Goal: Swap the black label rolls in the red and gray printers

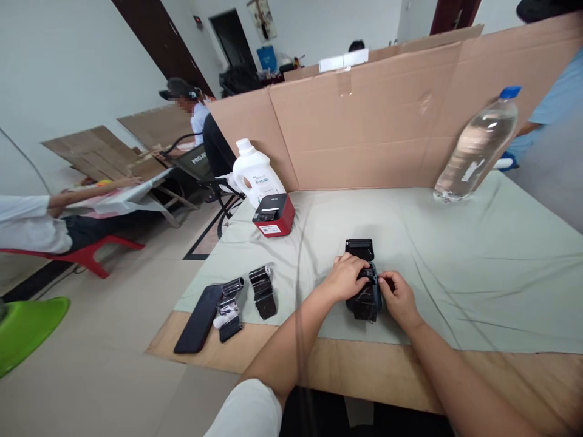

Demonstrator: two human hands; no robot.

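While on the bench [501, 267]:
Left hand [346, 278]: fingers curled over small black printer [365, 298].
Right hand [398, 295]: pinching its right edge.

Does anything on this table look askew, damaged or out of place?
Nothing looks spilled or broken. The small black printer between the left hand and right hand has its lid flipped open. The green cloth is wrinkled. The water bottle only seems to lean, probably from lens distortion.

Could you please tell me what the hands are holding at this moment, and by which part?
Both hands grip a small black device on the cloth: the left hand over its top left, the right hand at its right side.
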